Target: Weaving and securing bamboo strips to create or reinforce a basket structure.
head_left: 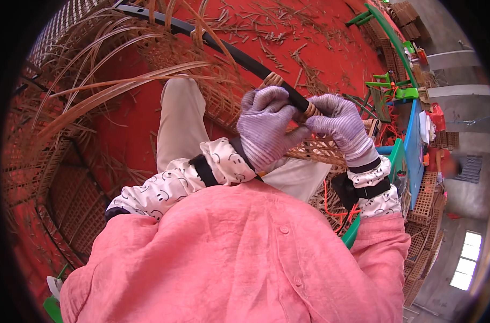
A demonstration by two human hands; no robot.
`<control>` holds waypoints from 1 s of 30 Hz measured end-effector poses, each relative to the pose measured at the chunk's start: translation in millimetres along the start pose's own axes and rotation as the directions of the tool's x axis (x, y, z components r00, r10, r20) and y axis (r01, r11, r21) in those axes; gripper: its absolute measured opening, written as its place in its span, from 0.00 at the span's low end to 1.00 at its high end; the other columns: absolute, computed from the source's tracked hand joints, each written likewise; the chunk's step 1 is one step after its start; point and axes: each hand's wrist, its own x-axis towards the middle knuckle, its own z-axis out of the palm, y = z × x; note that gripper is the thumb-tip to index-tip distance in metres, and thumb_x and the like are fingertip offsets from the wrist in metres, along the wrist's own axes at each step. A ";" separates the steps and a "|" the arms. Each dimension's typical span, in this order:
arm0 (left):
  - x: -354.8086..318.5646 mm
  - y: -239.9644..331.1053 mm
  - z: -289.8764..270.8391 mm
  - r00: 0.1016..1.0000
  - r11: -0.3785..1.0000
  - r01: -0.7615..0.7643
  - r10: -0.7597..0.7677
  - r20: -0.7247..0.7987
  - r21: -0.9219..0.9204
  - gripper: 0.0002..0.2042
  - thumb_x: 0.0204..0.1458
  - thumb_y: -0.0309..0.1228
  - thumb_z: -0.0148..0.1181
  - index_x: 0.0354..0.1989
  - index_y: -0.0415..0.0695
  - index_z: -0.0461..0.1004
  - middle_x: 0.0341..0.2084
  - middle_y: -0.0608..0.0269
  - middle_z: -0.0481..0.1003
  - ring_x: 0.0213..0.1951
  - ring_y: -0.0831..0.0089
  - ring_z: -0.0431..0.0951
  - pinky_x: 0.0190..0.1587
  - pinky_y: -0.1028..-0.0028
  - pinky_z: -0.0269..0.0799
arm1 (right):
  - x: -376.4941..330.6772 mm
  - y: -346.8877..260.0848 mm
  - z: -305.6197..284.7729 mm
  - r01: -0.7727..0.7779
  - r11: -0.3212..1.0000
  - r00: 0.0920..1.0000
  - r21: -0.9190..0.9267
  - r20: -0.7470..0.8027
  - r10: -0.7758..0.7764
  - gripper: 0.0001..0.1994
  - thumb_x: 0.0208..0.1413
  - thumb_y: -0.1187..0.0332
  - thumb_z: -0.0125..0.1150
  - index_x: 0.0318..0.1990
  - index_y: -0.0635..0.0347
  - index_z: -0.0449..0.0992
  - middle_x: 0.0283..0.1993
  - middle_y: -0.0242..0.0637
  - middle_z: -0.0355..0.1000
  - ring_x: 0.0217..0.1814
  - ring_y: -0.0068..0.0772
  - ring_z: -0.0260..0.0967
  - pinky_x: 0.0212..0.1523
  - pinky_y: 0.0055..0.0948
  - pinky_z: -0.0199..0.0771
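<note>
Head view shows a person with both gloved hands at a dark bar (245, 60), which runs from the upper left to the middle of the scene, just in front of the body. The left hand (266, 126) has its fingers curled beside the bar and its thumb reaching toward the other hand; whether a strand is pinched inside cannot be told. The right hand (339, 121) has thumb and fingers closed round the bar at a brown wrapping (312, 110).

As for progress, the work looks partly done. A second brown wrapping (273, 79) circles the bar just above the left hand, and a woven panel (223, 105) below the bar shows close, regular lattice. Between and beyond the wrappings much of the bar is bare, and long loose strands (73, 114) arch out at the left, unwoven, so a good share of the weaving and binding appears to be left. Cut scraps (277, 36) litter the red floor (331, 51).

Of containers, little is certain: a dark-framed woven piece (75, 199) at the lower left could be a basket or a furniture part, and its contents cannot be made out. On the right, a red bag (437, 117) rests by a blue worktop (416, 161), its contents hidden, near stacked woven pieces (425, 199).
</note>
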 end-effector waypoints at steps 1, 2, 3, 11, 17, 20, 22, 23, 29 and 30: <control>0.8 1.1 -0.5 1.000 1.000 0.002 -0.002 0.012 0.016 0.12 0.30 0.39 0.66 0.26 0.52 0.76 0.27 0.73 0.75 0.45 0.72 0.67 0.49 0.67 0.56 | 1.2 1.4 -0.3 0.001 1.000 1.000 0.003 0.003 -0.001 0.11 0.42 0.77 0.63 0.36 0.66 0.73 0.30 0.30 0.71 0.29 0.17 0.66 0.29 0.18 0.69; 0.8 1.2 -0.7 1.000 1.000 0.001 -0.002 0.013 0.020 0.12 0.30 0.39 0.66 0.26 0.52 0.76 0.27 0.73 0.75 0.45 0.72 0.67 0.49 0.67 0.56 | 2.0 2.3 0.0 0.031 1.000 0.999 -0.002 0.007 -0.031 0.11 0.42 0.77 0.62 0.36 0.66 0.73 0.30 0.29 0.71 0.29 0.17 0.66 0.29 0.19 0.69; 0.9 0.9 -1.0 1.000 1.000 0.021 -0.021 0.019 0.012 0.11 0.30 0.38 0.66 0.25 0.52 0.76 0.27 0.72 0.75 0.44 0.71 0.67 0.48 0.68 0.58 | 2.9 3.6 1.1 0.062 0.998 0.998 -0.008 0.011 -0.062 0.11 0.43 0.76 0.61 0.36 0.65 0.72 0.29 0.29 0.70 0.29 0.17 0.66 0.29 0.19 0.69; 9.0 5.2 -22.4 0.804 0.790 0.534 -0.362 0.472 -0.302 0.09 0.42 0.34 0.63 0.27 0.43 0.73 0.21 0.62 0.73 0.27 0.72 0.72 0.31 0.75 0.68 | 6.9 20.8 8.6 0.268 0.740 0.904 -0.617 -0.104 -0.415 0.15 0.40 0.69 0.65 0.37 0.61 0.69 0.26 0.42 0.70 0.26 0.32 0.70 0.29 0.28 0.70; 0.7 -12.9 -13.2 0.757 0.608 0.624 -0.315 0.573 -0.490 0.17 0.47 0.39 0.60 0.36 0.37 0.72 0.25 0.60 0.75 0.29 0.77 0.73 0.32 0.76 0.68 | 1.7 17.4 13.4 0.187 0.744 0.926 -0.642 -0.138 -0.352 0.16 0.39 0.67 0.67 0.36 0.62 0.69 0.27 0.41 0.72 0.27 0.32 0.72 0.29 0.28 0.71; 7.3 -8.1 -7.9 0.673 0.472 0.725 -0.330 0.662 -0.502 0.19 0.46 0.40 0.62 0.37 0.36 0.73 0.26 0.62 0.74 0.29 0.77 0.72 0.32 0.76 0.67 | 2.1 21.1 13.0 0.247 0.720 0.899 -0.649 -0.123 -0.419 0.17 0.39 0.67 0.67 0.36 0.62 0.69 0.27 0.41 0.72 0.27 0.32 0.72 0.29 0.27 0.71; 12.5 -4.9 -12.5 0.575 0.362 0.812 -0.357 0.736 -0.458 0.16 0.45 0.37 0.64 0.35 0.36 0.73 0.25 0.68 0.73 0.28 0.82 0.68 0.30 0.80 0.65 | 0.3 18.6 16.4 0.322 0.690 0.867 -0.648 -0.091 -0.491 0.17 0.39 0.67 0.68 0.37 0.62 0.69 0.27 0.40 0.72 0.27 0.33 0.72 0.29 0.27 0.71; 12.7 -5.5 -13.1 0.573 0.365 0.812 -0.356 0.738 -0.455 0.16 0.45 0.37 0.64 0.35 0.36 0.73 0.25 0.68 0.73 0.28 0.82 0.68 0.30 0.80 0.65 | 0.1 18.9 16.2 0.322 0.692 0.866 -0.646 -0.095 -0.492 0.17 0.39 0.67 0.68 0.37 0.62 0.69 0.27 0.40 0.72 0.27 0.33 0.72 0.29 0.27 0.71; 44.7 -4.8 -39.7 0.225 0.404 0.913 -0.388 0.894 -0.054 0.13 0.44 0.36 0.63 0.31 0.38 0.75 0.19 0.70 0.70 0.21 0.84 0.66 0.22 0.83 0.60 | -9.1 13.6 16.4 0.399 0.654 0.845 -0.642 -0.019 -0.534 0.18 0.39 0.66 0.67 0.37 0.61 0.68 0.26 0.41 0.71 0.28 0.38 0.72 0.29 0.30 0.71; 47.3 -3.6 -47.1 0.270 0.342 0.925 -0.277 0.922 -0.168 0.12 0.45 0.36 0.61 0.29 0.38 0.74 0.16 0.71 0.68 0.19 0.84 0.65 0.20 0.83 0.58 | -10.6 13.8 16.9 0.373 0.645 0.854 -0.667 -0.025 -0.520 0.18 0.40 0.64 0.67 0.37 0.61 0.68 0.25 0.42 0.70 0.27 0.40 0.71 0.29 0.31 0.70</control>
